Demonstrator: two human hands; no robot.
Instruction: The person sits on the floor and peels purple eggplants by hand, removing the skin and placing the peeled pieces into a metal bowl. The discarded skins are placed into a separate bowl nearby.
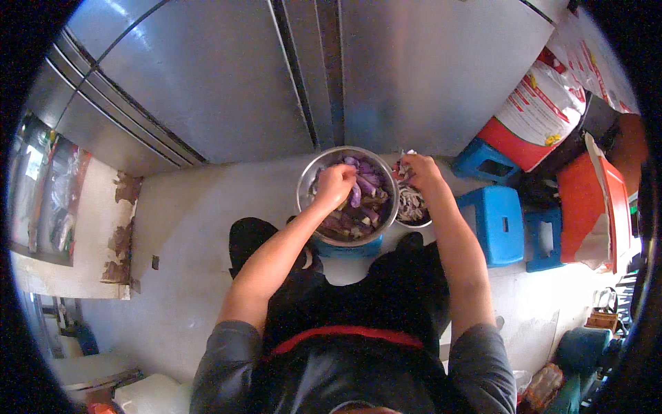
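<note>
Before me a large steel bowl (300,189) rests on a blue plastic stool (351,251). Purple and brown vegetable pieces (368,181), some in liquid, lie in it. My left hand (336,185) is over the bowl with its fingers bent, and a purple piece (356,195) shows at the fingertips; whether it is gripped I cannot tell. To the right, a smaller metal bowl (417,225) contains pale and purple scraps (411,202). My right hand (423,172) is above its far side, its fingers around a few similar scraps (406,158).
Steel cabinet doors (207,77) rise beyond the bowls. On the right are blue stools (499,225), a red and white sack (540,111) and a red container (584,207). A person's arm (628,150) shows at the far right. A white, rust-stained unit (98,207) stands left.
</note>
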